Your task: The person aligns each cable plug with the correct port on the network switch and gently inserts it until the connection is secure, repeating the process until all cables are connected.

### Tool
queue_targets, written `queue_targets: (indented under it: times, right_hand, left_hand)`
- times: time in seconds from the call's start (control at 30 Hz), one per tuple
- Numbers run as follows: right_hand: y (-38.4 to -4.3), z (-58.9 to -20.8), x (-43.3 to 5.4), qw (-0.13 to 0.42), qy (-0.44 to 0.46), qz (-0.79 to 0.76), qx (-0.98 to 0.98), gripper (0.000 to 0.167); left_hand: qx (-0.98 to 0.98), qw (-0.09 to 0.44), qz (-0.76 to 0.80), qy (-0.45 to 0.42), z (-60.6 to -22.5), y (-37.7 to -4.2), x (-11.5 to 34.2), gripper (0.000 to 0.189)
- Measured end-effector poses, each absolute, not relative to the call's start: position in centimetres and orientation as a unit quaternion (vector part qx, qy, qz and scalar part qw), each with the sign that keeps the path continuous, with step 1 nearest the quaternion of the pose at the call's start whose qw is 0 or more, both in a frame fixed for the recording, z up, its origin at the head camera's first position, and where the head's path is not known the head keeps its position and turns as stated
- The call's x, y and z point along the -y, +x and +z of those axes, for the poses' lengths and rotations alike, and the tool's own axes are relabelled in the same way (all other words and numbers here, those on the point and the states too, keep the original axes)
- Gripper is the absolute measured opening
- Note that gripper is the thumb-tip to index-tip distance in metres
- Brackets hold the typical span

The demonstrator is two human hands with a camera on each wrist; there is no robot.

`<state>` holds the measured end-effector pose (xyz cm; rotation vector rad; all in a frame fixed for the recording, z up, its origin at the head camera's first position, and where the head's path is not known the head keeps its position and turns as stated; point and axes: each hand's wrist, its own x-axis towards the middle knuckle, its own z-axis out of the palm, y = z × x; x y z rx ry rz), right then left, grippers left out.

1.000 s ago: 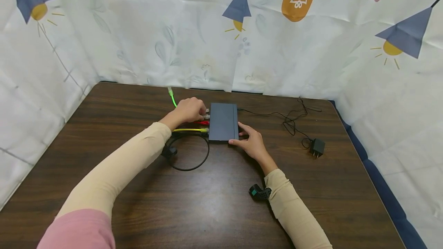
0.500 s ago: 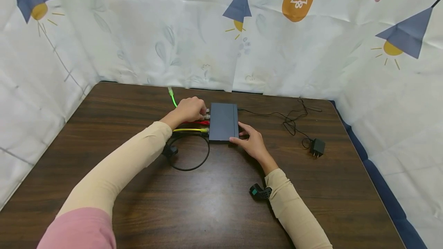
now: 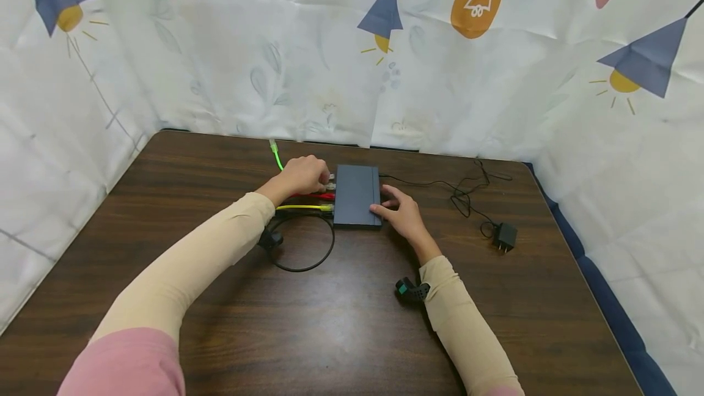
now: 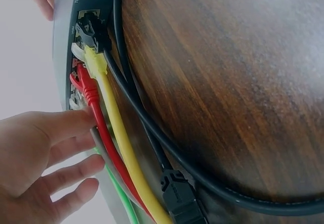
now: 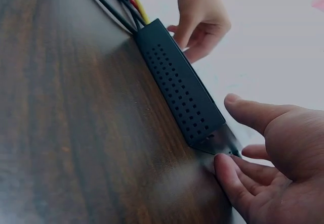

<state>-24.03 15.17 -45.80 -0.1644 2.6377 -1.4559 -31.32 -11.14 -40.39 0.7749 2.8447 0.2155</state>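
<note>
A dark blue-grey network switch (image 3: 356,194) lies on the table with cables plugged along its left side. At those ports, my left hand (image 3: 304,175) pinches the plug end of a grey network cable (image 4: 104,145) between thumb and finger. Beside it, a red network cable (image 4: 96,110), a yellow network cable (image 4: 114,113) and a black cable (image 4: 121,80) sit in neighbouring ports. My right hand (image 3: 406,216) is at the opposite end, thumb over the top and relaxed fingers by the side. In the right wrist view the vented side of the switch shows.
A green network cable (image 3: 277,154) has its loose plug pointing to the back. From the switch a thin black cord runs right to a power adapter (image 3: 504,236). The black cable loops on the wooden table (image 3: 308,335). A printed curtain (image 3: 330,47) hangs behind.
My right hand has shifted slightly back along the switch, its thumb going from the front right corner onto the top. The left hand keeps its place at the ports.
</note>
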Motion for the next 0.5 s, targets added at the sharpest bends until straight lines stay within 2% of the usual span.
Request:
queue_targets:
  times: [0.5]
  right_hand:
    - [-25.5,-45.8,-14.6,0.071,-0.041,-0.486,-0.870,0.068]
  left_hand:
    - [-0.953,0.100,0.076,0.276,-40.7,-31.9,11.1,0.005]
